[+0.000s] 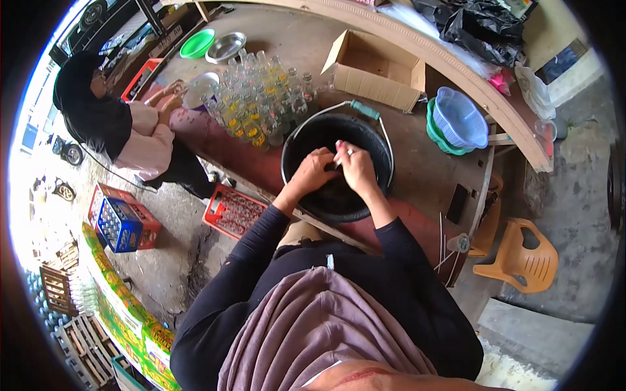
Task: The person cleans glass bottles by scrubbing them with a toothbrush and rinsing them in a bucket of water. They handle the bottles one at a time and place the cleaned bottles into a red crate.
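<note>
A black bucket [293,195] with a wire handle stands on the table in front of me. Over its opening, my left hand [315,169] and my right hand [356,168] meet with curled fingers. Something small and dark shows between them, too hidden to name. A ring sits on a finger of my right hand. The inside of the bucket is dark, and its contents cannot be made out. Just beyond the bucket's left rim, many clear glass bottles [257,98] stand close together, some with yellow labels.
At the left, another person [130,124] reaches toward a pale bowl [202,90]. An open cardboard box [378,68] lies behind the bucket. Blue and green plastic baskets [458,120] sit at right. A red bottle crate [233,212] and an orange chair [521,254] stand on the floor.
</note>
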Available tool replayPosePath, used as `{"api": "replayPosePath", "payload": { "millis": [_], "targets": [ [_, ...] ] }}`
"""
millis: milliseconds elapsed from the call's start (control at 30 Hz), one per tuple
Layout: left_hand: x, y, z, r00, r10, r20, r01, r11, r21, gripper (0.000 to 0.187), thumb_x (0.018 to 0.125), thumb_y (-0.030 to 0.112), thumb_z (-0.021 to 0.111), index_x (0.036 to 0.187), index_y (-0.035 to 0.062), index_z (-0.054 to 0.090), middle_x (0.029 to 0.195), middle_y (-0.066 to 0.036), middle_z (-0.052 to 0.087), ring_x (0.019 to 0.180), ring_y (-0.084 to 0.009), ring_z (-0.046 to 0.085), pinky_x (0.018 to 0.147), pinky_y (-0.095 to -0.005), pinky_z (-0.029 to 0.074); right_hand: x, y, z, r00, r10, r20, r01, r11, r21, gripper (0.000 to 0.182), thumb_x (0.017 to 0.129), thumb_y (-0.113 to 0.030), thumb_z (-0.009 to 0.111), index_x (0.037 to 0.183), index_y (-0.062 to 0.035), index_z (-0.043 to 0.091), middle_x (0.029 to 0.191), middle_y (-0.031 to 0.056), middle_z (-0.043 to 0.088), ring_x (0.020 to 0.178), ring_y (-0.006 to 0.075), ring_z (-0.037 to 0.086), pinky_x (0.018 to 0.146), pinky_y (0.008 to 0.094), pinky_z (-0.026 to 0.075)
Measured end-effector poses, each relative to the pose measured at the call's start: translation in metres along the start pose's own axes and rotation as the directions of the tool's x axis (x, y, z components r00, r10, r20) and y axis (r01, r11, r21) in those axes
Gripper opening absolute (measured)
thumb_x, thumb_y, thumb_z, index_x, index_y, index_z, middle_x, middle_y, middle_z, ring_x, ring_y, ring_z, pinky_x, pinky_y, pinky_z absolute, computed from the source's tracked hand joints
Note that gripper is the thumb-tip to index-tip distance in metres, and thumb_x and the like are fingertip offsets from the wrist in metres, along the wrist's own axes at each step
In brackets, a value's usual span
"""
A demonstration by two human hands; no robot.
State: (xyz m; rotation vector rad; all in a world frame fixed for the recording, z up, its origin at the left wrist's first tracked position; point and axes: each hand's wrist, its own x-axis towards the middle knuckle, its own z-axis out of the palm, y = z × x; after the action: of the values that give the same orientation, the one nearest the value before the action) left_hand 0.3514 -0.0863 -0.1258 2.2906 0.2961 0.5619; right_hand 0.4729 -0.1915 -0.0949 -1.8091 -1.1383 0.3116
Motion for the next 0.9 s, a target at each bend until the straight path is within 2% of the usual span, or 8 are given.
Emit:
{"api": "replayPosePath", "payload": {
  "millis": [100,300,433,633,700,767,833,900],
  "targets": [
    [0.000,0.011,-0.006,0.998,-0.022,-0.051,0.018,0.997,-0.074,0.035,0.069,0.008,0.075,0.101,0.0007,0.064,0.091,-0.014,0.062,0.088,-0.0332,0.062,0.079,-0.0379,0.050,0.002,-0.014,-0.017,0.991,0.033,-0.128,-0.012,0.987,0.160,0.051,0.102,-0.039,0.042,0.075,-0.0007,0.063,0.066,0.0151,0.064,0.062,0.0331,0.064,0.059,0.0400,0.048],
    [0.002,0.007,-0.001,0.987,0.157,-0.025,-0.154,0.983,0.099,0.035,0.070,0.009,0.076,0.101,0.0013,0.062,0.094,-0.015,0.064,0.089,-0.0315,0.063,0.079,-0.0378,0.051,-0.011,0.005,0.002,0.999,0.022,-0.029,-0.018,0.991,0.132,0.046,0.102,-0.035,0.043,0.079,-0.0013,0.063,0.068,0.0146,0.065,0.064,0.0314,0.065,0.060,0.0398,0.049],
    [0.003,0.008,0.002,0.997,-0.078,0.021,0.080,0.991,-0.108,0.037,0.071,0.012,0.077,0.104,0.0027,0.062,0.091,-0.013,0.064,0.090,-0.0325,0.063,0.081,-0.0384,0.050,-0.005,-0.013,-0.020,0.977,0.076,-0.200,-0.044,0.986,0.158,0.047,0.102,-0.036,0.043,0.078,-0.0001,0.062,0.065,0.0134,0.064,0.060,0.0286,0.065,0.058,0.0374,0.048],
    [0.006,0.006,0.001,0.970,0.238,-0.044,-0.233,0.968,0.089,0.030,0.074,0.009,0.075,0.100,0.0013,0.064,0.092,-0.013,0.065,0.088,-0.0306,0.065,0.078,-0.0372,0.051,0.000,-0.003,-0.016,0.997,-0.003,-0.075,0.014,0.989,0.147,0.048,0.101,-0.039,0.045,0.078,-0.0002,0.062,0.065,0.0143,0.064,0.062,0.0302,0.065,0.058,0.0376,0.048],
    [0.004,0.011,-0.003,0.999,-0.051,0.010,0.051,0.997,-0.062,0.028,0.073,0.010,0.075,0.098,0.0003,0.065,0.090,-0.012,0.064,0.089,-0.0297,0.064,0.079,-0.0369,0.051,0.003,-0.016,-0.031,0.987,0.035,-0.160,-0.007,0.985,0.175,0.050,0.101,-0.041,0.044,0.078,-0.0003,0.062,0.067,0.0149,0.065,0.062,0.0302,0.065,0.058,0.0373,0.048],
    [0.003,0.005,-0.002,0.999,-0.045,-0.011,0.044,0.995,-0.088,0.030,0.072,0.011,0.076,0.098,0.0001,0.065,0.089,-0.012,0.063,0.088,-0.0294,0.063,0.079,-0.0371,0.050,0.003,-0.010,-0.022,0.979,0.033,-0.202,-0.004,0.990,0.143,0.051,0.102,-0.041,0.042,0.078,-0.0019,0.063,0.067,0.0139,0.065,0.063,0.0291,0.066,0.057,0.0370,0.048],
    [0.004,0.005,-0.002,0.999,-0.031,-0.028,0.028,0.993,-0.113,0.032,0.071,0.012,0.077,0.099,0.0000,0.065,0.088,-0.012,0.062,0.087,-0.0291,0.061,0.079,-0.0373,0.050,0.002,-0.008,-0.015,0.998,-0.060,-0.004,0.060,0.995,0.076,0.049,0.102,-0.041,0.042,0.079,-0.0040,0.064,0.066,0.0118,0.065,0.064,0.0280,0.066,0.058,0.0370,0.048],
    [0.004,0.007,-0.002,1.000,0.019,0.019,-0.021,0.997,0.072,0.032,0.070,0.013,0.078,0.096,-0.0002,0.065,0.088,-0.012,0.062,0.084,-0.0287,0.060,0.077,-0.0375,0.050,0.004,-0.010,-0.021,0.994,-0.104,0.015,0.104,0.994,0.014,0.045,0.101,-0.041,0.044,0.082,-0.0052,0.065,0.066,0.0099,0.065,0.062,0.0266,0.066,0.057,0.0362,0.049]
  ]
}}
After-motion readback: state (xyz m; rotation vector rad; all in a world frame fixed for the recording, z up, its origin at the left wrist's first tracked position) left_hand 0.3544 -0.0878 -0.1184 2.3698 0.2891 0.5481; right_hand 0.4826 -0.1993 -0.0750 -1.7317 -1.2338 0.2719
